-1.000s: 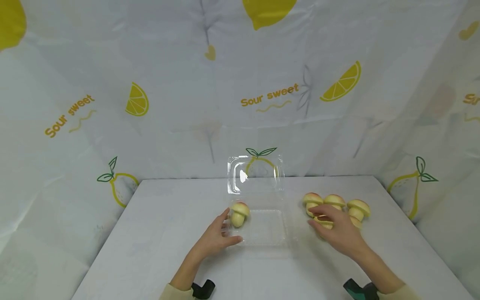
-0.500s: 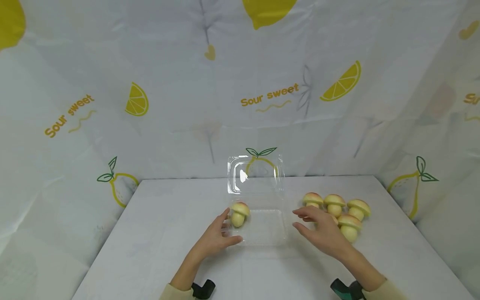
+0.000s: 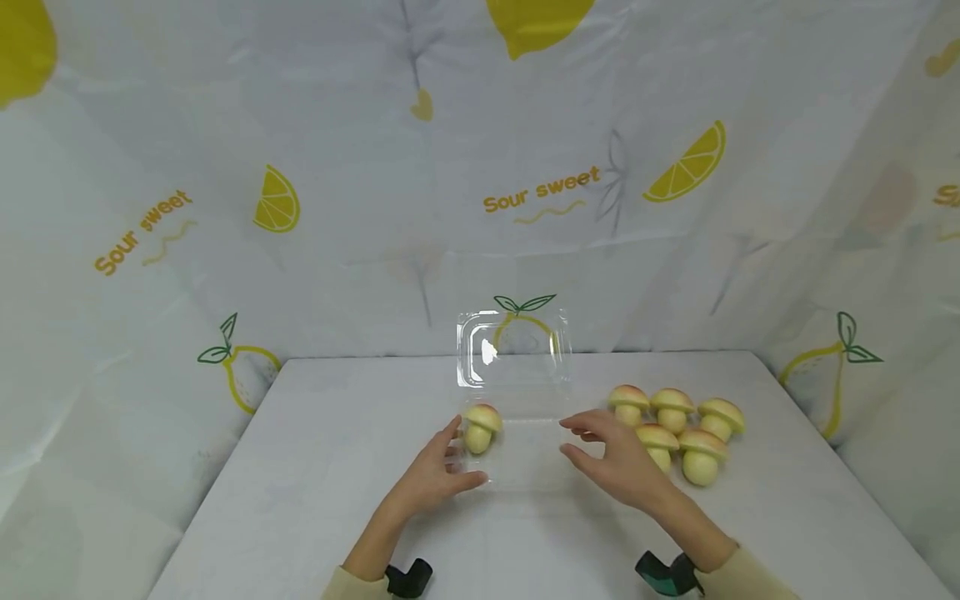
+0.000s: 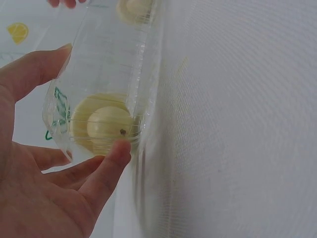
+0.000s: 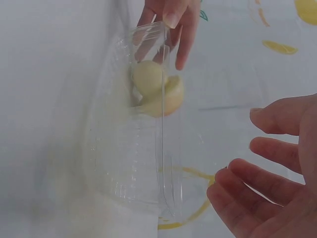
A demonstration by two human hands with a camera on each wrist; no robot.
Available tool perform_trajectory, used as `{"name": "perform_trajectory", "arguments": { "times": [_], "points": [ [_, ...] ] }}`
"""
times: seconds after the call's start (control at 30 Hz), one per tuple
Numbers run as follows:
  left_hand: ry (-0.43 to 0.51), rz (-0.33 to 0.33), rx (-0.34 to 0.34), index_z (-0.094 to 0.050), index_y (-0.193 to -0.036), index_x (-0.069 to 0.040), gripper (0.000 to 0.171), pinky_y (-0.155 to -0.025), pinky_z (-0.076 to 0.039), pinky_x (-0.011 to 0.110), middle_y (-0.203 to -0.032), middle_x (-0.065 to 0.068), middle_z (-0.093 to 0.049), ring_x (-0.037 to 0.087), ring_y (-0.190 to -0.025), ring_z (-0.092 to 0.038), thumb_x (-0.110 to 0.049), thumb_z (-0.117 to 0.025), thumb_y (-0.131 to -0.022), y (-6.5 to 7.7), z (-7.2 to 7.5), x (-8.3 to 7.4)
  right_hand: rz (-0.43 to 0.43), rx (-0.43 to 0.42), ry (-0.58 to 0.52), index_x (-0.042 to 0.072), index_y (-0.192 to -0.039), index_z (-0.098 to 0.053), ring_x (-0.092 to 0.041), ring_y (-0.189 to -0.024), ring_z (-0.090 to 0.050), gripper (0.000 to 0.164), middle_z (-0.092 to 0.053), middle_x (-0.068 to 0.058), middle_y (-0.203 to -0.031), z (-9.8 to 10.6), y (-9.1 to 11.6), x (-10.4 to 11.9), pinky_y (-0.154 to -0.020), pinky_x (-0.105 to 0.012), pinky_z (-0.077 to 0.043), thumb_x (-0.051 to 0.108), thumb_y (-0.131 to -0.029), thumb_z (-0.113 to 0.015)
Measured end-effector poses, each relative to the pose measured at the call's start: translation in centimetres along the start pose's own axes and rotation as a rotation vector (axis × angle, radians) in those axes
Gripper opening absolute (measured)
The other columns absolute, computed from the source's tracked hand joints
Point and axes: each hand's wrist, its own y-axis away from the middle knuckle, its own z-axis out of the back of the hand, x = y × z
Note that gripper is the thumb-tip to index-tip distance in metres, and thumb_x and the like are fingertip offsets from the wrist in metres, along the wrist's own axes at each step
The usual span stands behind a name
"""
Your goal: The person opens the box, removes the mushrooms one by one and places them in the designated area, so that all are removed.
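Observation:
A clear plastic clamshell box (image 3: 528, 457) lies on the table with its lid (image 3: 513, 367) raised at the back. One yellow mushroom (image 3: 481, 430), reddish on its cap, is inside at the left; its stem (image 4: 105, 124) shows through the wall in the left wrist view. My left hand (image 3: 431, 467) rests on the box's left side, fingertips at the wall and thumb by the front rim. At the box's right side is my right hand (image 3: 618, 462), holding nothing, its fingers (image 5: 265, 181) apart from the wall.
Several more yellow mushrooms (image 3: 701, 458) stand grouped on the table's right side, beyond my right hand. Behind the white table (image 3: 337, 417) hangs a lemon-printed curtain (image 3: 360, 167).
My right hand has moved left, away from the mushroom group to the box's right side, uncovering the mushrooms. The left hand, the box and the mushroom in it have stayed in place.

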Motion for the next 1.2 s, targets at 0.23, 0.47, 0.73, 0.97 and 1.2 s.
{"name": "perform_trajectory", "arguments": {
  "times": [0.23, 0.47, 0.73, 0.97, 1.2],
  "points": [
    [0.003, -0.007, -0.002, -0.021, -0.159, 0.003, 0.103, -0.102, -0.051, 0.049, -0.153, 0.026, -0.039, 0.044, -0.130, -0.051, -0.028, -0.085, -0.084, -0.1, 0.0, -0.1, -0.034, 0.034, -0.023, 0.010, -0.115, -0.073, -0.019, -0.099, -0.065, 0.025, -0.069, 0.002, -0.111, -1.0, -0.7, 0.4, -0.087, -0.040, -0.059, 0.016, -0.091, -0.078],
    [0.000, 0.001, -0.002, -0.021, -0.160, 0.000, 0.102, -0.102, -0.051, 0.050, -0.155, 0.025, -0.038, 0.043, -0.131, -0.050, -0.028, -0.085, -0.085, -0.1, -0.1, 0.0, -0.035, 0.060, -0.040, 0.008, -0.116, -0.072, -0.018, -0.099, -0.065, 0.025, -0.069, 0.002, -0.110, -2.2, -1.3, 0.2, -0.089, -0.038, -0.058, 0.014, -0.091, -0.077],
    [-0.002, -0.009, -0.013, -0.023, -0.159, 0.001, 0.101, -0.101, -0.051, 0.049, -0.153, 0.026, -0.040, 0.044, -0.130, -0.051, -0.029, -0.084, -0.085, 0.0, -0.1, -0.1, -0.049, 0.068, -0.049, 0.005, -0.116, -0.071, -0.022, -0.100, -0.064, 0.027, -0.069, -0.002, -0.111, -3.2, -2.3, 0.8, -0.089, -0.040, -0.058, 0.012, -0.091, -0.077],
    [0.001, 0.001, -0.015, -0.024, -0.159, 0.001, 0.100, -0.101, -0.051, 0.049, -0.153, 0.026, -0.040, 0.044, -0.130, -0.051, -0.027, -0.084, -0.085, 0.0, -0.1, -0.1, -0.093, 0.080, -0.061, 0.003, -0.118, -0.070, -0.030, -0.102, -0.064, 0.029, -0.069, -0.007, -0.113, -3.8, -3.4, 1.1, -0.089, -0.044, -0.058, 0.013, -0.092, -0.075],
    [-0.014, 0.027, -0.015, -0.024, -0.160, -0.003, 0.101, -0.100, -0.053, 0.050, -0.154, 0.023, -0.040, 0.043, -0.131, -0.051, -0.031, -0.084, -0.085, -0.1, -0.1, -0.1, -0.099, 0.092, -0.084, 0.001, -0.121, -0.069, -0.033, -0.106, -0.065, 0.032, -0.068, -0.010, -0.117, -4.7, -4.3, 0.9, -0.091, -0.048, -0.057, 0.015, -0.093, -0.075]
  ]
}}
